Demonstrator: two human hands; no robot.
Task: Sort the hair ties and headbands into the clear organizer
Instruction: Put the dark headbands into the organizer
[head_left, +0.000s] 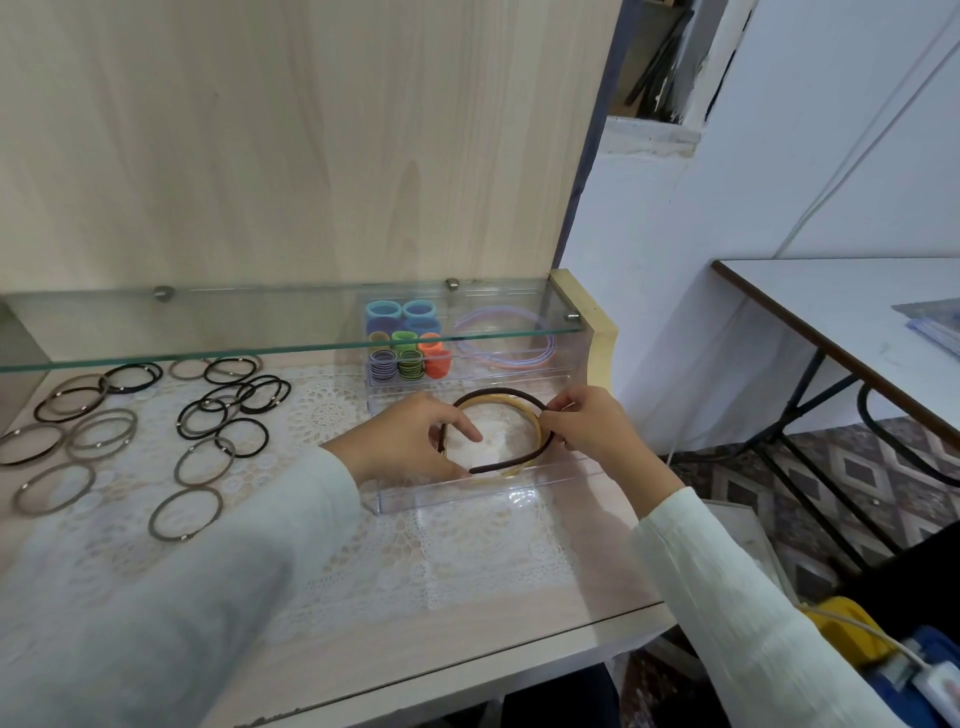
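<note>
The brown headband and the tan headband nested inside it sit over the front compartment of the organizer, lying nearly flat with their open ends towards the person. Whether they already rest on its floor cannot be told. To finish this step well, keep the two bands nested as one, squeeze the arc slightly so both ends pass the clear walls, lower them level, and let go only once they are lying flat, so that neither springs out. The left hand curls round the left side of the pair with its forefinger reaching across the arc. The right hand pinches the right curve, fingers bent close. The hands are apart, one on each side of the loop. Behind, under the glass shelf, the rear compartments hold coloured ties and pastel headbands. Loose ties, black and grey, lie unsorted on the lace mat to the left.
</note>
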